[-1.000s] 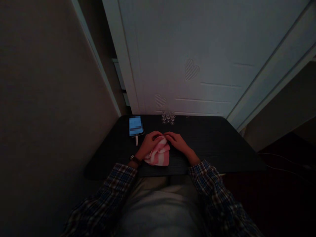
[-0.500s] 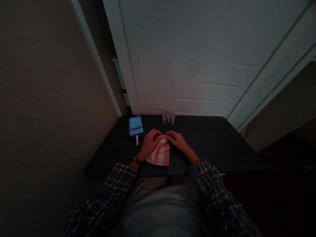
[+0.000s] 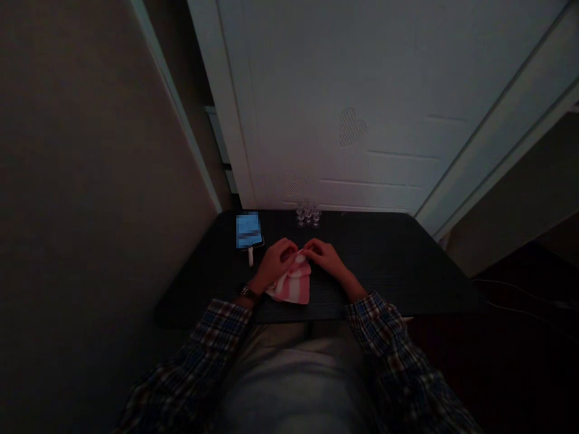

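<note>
Before a white panel [image 3: 294, 90] embossed with striped hearts and short lines, a dark tabletop [image 3: 398, 265] with faint linear grain spans the dim room; a plain wall [image 3: 90, 181] rises at left. Small clear vessels [image 3: 308, 215] cluster at the far edge, and a device [image 3: 248, 231] with a pixelated blue face lies farther left. Near the front edge, centre-left, sits the cloth [image 3: 295, 289] — pink-and-white striped, crumpled, narrowing toward its far end and spreading toward the wearer. Left hand [image 3: 274, 262] and right hand [image 3: 323, 256] nearly meet at that far end — fingertips of each pinched on the fabric.
</note>
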{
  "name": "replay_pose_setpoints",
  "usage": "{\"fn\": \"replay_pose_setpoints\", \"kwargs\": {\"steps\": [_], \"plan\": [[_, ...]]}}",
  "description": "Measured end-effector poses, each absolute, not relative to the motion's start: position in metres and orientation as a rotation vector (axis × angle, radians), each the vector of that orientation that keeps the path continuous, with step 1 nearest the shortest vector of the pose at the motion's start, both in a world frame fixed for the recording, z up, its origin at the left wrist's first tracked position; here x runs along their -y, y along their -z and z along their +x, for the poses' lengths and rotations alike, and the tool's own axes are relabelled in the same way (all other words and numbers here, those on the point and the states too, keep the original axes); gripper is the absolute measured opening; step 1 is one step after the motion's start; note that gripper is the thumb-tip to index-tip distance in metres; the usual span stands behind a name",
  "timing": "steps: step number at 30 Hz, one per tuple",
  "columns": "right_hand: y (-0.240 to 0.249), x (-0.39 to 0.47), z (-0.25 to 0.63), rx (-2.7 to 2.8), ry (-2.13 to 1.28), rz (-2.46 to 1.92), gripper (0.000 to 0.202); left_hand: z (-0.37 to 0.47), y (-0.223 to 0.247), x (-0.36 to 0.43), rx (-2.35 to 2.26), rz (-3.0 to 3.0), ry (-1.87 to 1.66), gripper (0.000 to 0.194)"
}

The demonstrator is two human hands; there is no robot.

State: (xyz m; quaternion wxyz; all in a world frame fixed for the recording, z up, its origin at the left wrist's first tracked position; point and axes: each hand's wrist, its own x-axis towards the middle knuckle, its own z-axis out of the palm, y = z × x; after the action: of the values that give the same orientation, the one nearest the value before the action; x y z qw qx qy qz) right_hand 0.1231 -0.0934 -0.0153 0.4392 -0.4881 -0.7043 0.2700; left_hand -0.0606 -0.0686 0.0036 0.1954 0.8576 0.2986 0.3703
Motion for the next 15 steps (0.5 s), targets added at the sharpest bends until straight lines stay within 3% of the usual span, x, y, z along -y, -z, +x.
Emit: {"fn": "replay_pose_setpoints", "kwargs": {"steps": [15], "plan": [[0.0141, 0.0904, 0.1251, 1.642, -0.448, -1.405, 0.035, -0.0554, 0.0029, 0.0702, -0.801, 2.412, -0.82, 0.035]]}}
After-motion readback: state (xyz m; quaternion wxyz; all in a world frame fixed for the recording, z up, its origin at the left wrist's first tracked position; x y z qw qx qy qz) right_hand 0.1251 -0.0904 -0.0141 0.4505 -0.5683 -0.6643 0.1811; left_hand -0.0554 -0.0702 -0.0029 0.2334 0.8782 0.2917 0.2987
